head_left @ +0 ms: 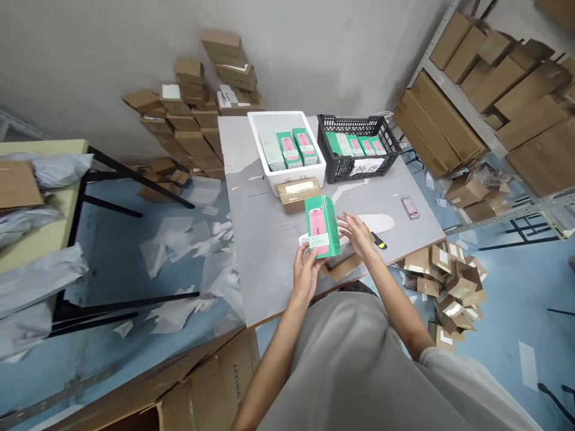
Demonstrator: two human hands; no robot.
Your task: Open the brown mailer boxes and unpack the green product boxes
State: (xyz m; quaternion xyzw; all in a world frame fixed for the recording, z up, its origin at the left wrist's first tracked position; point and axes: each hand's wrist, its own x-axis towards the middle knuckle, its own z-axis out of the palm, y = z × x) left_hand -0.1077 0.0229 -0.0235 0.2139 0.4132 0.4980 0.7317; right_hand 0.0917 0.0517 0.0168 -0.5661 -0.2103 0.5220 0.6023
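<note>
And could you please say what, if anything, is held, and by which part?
The left hand holds the green box by its lower end; the right hand is open beside it.

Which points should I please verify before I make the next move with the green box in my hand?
1. Green box held by the left hand: ok.
2. Right hand not gripping anything: ok, fingers spread beside the box.
3. Yellow-black knife well away from the right hand: not ok, it lies close by.
4. Knife blade retracted: cannot tell.
5. Pink item apart from both hands: ok, at the table's right side.
</note>
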